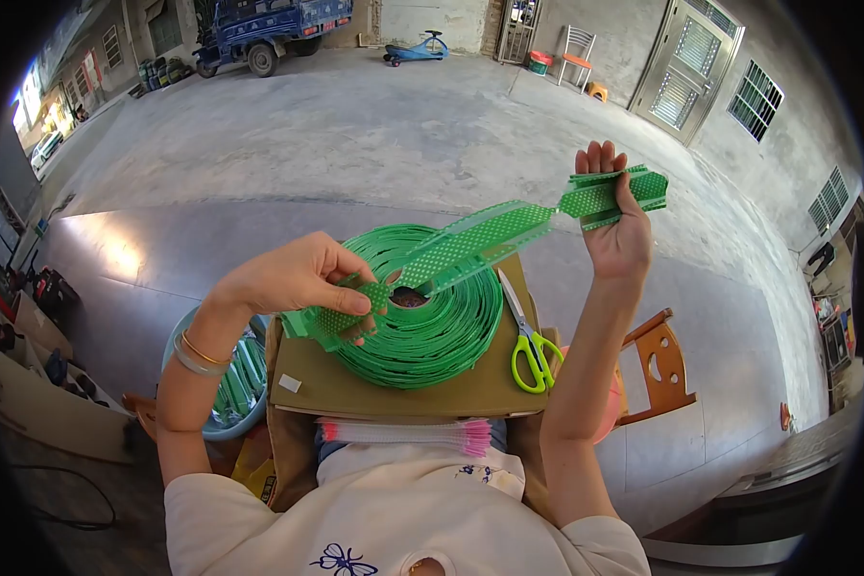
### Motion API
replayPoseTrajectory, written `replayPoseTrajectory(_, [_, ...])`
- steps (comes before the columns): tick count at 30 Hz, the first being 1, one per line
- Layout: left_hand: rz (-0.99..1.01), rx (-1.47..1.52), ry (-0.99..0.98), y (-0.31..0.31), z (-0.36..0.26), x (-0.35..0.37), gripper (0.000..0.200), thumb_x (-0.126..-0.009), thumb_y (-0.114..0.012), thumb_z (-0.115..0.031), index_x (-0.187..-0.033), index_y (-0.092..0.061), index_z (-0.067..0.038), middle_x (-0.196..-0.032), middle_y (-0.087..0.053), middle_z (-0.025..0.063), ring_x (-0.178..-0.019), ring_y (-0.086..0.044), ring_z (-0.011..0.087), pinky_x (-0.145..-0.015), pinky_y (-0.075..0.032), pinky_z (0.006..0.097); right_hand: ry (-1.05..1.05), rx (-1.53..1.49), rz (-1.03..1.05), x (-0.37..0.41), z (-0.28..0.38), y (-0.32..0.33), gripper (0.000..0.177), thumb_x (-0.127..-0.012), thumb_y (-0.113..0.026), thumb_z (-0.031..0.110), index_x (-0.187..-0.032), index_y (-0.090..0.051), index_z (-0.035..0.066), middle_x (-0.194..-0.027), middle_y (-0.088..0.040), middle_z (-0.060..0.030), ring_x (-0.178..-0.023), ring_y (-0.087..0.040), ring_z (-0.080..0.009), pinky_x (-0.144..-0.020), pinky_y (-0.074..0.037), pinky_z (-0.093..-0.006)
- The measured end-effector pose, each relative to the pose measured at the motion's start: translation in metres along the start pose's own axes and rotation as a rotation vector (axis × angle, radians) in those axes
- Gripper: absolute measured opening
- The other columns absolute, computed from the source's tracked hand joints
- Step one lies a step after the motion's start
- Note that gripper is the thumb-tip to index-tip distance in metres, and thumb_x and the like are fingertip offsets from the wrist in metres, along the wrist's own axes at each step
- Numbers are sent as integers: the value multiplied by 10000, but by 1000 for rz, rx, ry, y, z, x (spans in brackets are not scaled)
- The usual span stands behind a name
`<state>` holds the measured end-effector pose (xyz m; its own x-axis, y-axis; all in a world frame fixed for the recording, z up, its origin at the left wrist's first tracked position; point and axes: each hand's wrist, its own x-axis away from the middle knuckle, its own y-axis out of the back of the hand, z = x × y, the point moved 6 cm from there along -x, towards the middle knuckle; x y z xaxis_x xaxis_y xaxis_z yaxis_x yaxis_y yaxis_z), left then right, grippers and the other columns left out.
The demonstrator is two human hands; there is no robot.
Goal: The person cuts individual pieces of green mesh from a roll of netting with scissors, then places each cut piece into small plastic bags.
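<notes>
A big coil of green perforated strip point(422, 331) lies on a brown cardboard sheet point(355, 389) on my lap. My left hand point(302, 278) pinches a piece of the strip near the coil's left side. My right hand point(616, 226) is raised to the upper right and grips folded lengths of the same strip point(614, 195). A taut span of strip point(480, 245) runs between the coil and my right hand.
Green-handled scissors point(528, 341) lie on the cardboard right of the coil. A basin with green pieces point(235, 384) stands at lower left. An orange wooden chair point(658, 360) is at the right. Pink-tipped sticks point(403, 434) lie under the cardboard. Concrete yard beyond.
</notes>
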<state>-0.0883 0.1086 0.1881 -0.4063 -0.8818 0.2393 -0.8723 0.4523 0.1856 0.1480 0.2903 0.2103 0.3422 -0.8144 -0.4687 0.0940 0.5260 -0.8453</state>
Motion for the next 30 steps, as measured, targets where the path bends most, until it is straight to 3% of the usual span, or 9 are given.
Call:
replayPoseTrajectory(3, [-91,-56,-29,7,-14,12,161,-810,-624,-54,-929,-634,53,-948,-644,153,-841,-626,167,-763,-471,254,88,161,-253,4,-6,26,241,-965,-315,160,-1069,-451,-9,-1189,-504,-187,-1173,-444,-333,-1030,-361,-463])
replayPoseTrajectory(4, [-141,-81,-48,10,-17,14,147,-806,-624,-46,-916,-644,49,-998,-635,174,-884,-621,180,-793,-463,261,39,142,-169,3,-15,34,238,-961,-332,156,-1074,-458,-12,-1170,-517,-184,-1121,-491,-327,-1003,-389,-464])
replayPoseTrajectory(7, [-305,-186,-606,8,-50,17,147,-782,-653,-75,-893,-673,19,-1186,-531,239,-1076,-543,225,-902,-401,289,-19,318,-237,13,-55,52,242,-951,-387,174,-1066,-479,-18,-1046,-564,-165,-937,-575,-283,-864,-467,-444])
replayPoseTrajectory(13, [-371,-459,-652,-8,-90,-15,180,-722,-708,-127,-857,-699,-8,-1336,-394,232,-1237,-403,273,-934,-377,356,-248,323,-130,41,-146,12,385,-948,-393,349,-1099,-493,9,-963,-573,-114,-850,-581,-220,-771,-489,-366])
replayPoseTrajectory(19, [-456,-176,-474,15,-65,-57,190,-761,-682,-126,-882,-686,20,-1342,-358,269,-1152,-487,234,-871,-423,308,-308,79,-102,57,-180,-12,651,-889,-223,615,-1198,-440,85,-1069,-529,-74,-948,-552,-207,-791,-488,-360])
replayPoseTrajectory(22, [-514,-53,-352,19,-59,-55,201,-771,-672,-123,-904,-680,28,-1344,-348,276,-1015,-565,187,-788,-459,264,-256,158,14,60,-173,-23,756,-820,-263,704,-1220,-422,82,-1126,-518,-91,-1015,-541,-211,-822,-489,-352])
replayPoseTrajectory(23, [-511,-8,-375,21,-56,-56,221,-760,-686,-145,-897,-680,28,-1343,-339,287,-1085,-506,247,-845,-428,306,-242,187,37,61,-171,-29,798,-799,-253,734,-1224,-415,79,-1126,-516,-92,-1018,-539,-211,-822,-489,-353])
replayPoseTrajectory(25, [-505,82,-421,24,-45,-62,264,-737,-714,-190,-882,-680,28,-1341,-321,310,-1225,-388,367,-958,-366,391,-245,160,8,65,-170,-37,774,-795,-344,708,-1231,-407,71,-1109,-518,-87,-1013,-538,-201,-822,-486,-344])
replayPoseTrajectory(30, [-542,-177,-420,23,-50,-56,231,-737,-698,-173,-884,-689,4,-1321,-388,267,-1137,-490,275,-920,-393,344,-239,560,176,61,-171,-23,663,-759,-642,475,-1216,-410,55,-1032,-530,-44,-940,-538,-148,-757,-470,-292])
